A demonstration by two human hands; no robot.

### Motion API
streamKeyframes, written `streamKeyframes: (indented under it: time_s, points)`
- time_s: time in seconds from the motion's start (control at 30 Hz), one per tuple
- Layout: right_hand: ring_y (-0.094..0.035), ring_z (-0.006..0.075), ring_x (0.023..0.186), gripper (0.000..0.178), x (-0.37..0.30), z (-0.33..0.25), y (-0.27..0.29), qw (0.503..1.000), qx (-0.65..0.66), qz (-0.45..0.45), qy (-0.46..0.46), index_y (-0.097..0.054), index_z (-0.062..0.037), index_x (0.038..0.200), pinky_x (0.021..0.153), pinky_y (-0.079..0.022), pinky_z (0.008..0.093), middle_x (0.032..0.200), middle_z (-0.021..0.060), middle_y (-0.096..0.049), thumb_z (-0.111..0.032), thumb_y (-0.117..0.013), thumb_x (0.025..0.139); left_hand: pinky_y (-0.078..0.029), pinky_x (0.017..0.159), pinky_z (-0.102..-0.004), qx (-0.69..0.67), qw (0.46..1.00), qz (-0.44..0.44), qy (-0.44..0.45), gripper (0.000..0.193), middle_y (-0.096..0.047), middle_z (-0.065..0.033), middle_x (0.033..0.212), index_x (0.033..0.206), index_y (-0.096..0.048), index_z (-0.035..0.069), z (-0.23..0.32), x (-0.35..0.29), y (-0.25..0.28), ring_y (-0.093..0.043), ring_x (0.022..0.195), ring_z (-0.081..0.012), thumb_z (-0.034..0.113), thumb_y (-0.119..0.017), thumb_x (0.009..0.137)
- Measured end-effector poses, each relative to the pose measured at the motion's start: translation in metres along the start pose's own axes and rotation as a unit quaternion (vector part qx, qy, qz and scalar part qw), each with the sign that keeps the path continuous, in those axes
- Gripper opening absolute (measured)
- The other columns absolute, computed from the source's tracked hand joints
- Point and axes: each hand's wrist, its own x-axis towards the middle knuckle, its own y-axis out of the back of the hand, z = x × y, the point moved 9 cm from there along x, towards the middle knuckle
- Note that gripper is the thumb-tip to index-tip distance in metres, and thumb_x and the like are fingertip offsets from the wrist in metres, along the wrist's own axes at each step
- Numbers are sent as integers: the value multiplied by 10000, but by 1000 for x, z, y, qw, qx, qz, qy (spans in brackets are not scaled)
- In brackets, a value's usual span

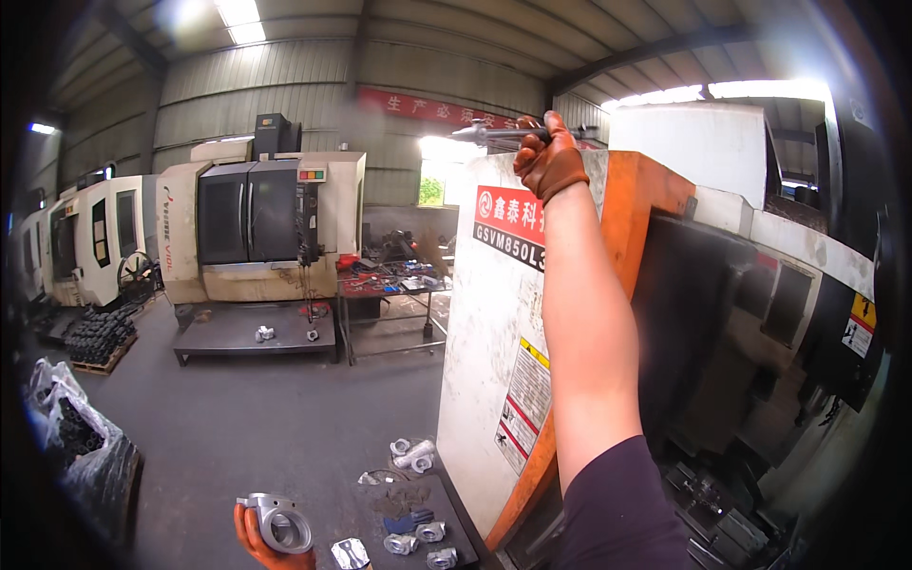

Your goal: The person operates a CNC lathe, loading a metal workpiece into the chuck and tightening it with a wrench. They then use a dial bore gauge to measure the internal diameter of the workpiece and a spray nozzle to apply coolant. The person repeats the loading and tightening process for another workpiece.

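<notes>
Orange-gloved, holding one silver casting [272,503] in the left grip [255,544], one metal tool [496,136] in the right grip [553,167]; standing near one bench [460,505] carrying at least three more castings [401,544].

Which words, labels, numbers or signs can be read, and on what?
Wording is not copied, only located.
Red sign and dark line below, white machine: large, partly behind arm.
Yellow-topped label, same machine: too small to read.
Red banner, back wall: characters, partly hidden.
Cream machine: sideways red letters.
Warning label, right: too small.
</notes>
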Motion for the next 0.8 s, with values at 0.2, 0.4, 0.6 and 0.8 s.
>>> streamKeyframes:
  time_s: [0.2,0.4,0.6,0.8]
  points:
    - [-373,142,467,595,16,-1,36,992,57,109,9,-704,-100,975,521,-380,321,547,-60,-445,-643,-474,1050,-490,1072,-507,52,998,40,1,746,-605,-244,1355,1395,-572,16,4,3,18,-605,1237,-430,267,-874,761]
    - [-478,143,499,694,13,-13,30,985,149,36,83,-710,-40,1083,504,-434,265,596,-18,-569,-686,-462,1030,-503,1062,-496,69,996,43,-25,748,-601,-267,1380,1433,-537,-1,13,4,15,-609,1238,-422,341,-822,833]
    - [-576,164,542,462,0,8,7,975,164,-105,104,-710,-36,1133,502,-469,303,796,40,-724,-460,-546,1050,-492,1079,-499,62,998,12,9,743,-565,-244,1411,1421,-548,22,30,5,14,-580,1274,-428,113,-898,773]
    - [-582,142,557,307,2,2,6,970,203,-91,95,-708,-55,1070,466,-479,295,838,44,-735,-321,-555,1064,-506,1066,-489,79,996,36,-22,721,-575,-248,1397,1419,-551,13,45,10,10,-598,1252,-426,119,-894,793]
